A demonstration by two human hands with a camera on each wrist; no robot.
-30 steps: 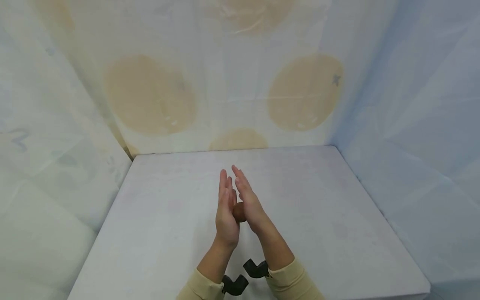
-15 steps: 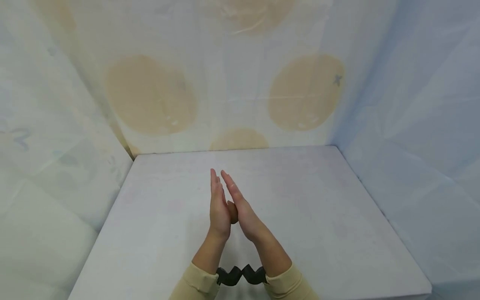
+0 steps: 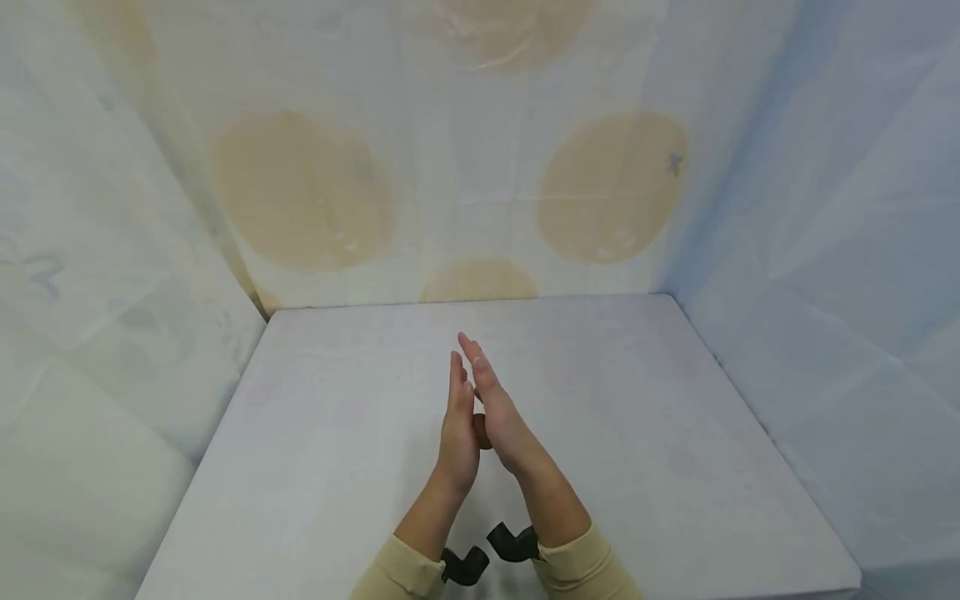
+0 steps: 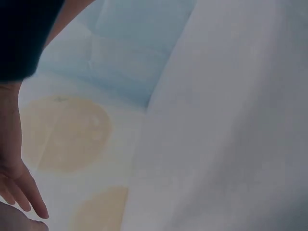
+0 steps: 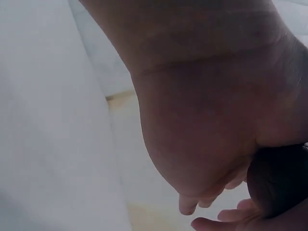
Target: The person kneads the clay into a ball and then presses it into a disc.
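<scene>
My two hands stand palm to palm above the white table (image 3: 315, 467), fingers straight and pointing away from me. Between the palms of my left hand (image 3: 457, 433) and my right hand (image 3: 498, 408) sits a small brown ball (image 3: 481, 431), mostly hidden; only a sliver shows near the heels of the hands. In the right wrist view the ball (image 5: 279, 180) shows as a dark round lump against the palm of the right hand (image 5: 207, 120). The left wrist view shows only the edge of the left hand (image 4: 14, 183).
Pale cloth walls with large tan circles (image 3: 300, 192) close in the table at the back and on both sides. The table's near edge (image 3: 750, 583) runs along the bottom. Black wrist camera mounts (image 3: 487, 554) sit on both cuffs.
The hands have rubbed against each other around the ball: half a second ago both were further left with the left fingertips leading, now the right fingertips reach further forward.
</scene>
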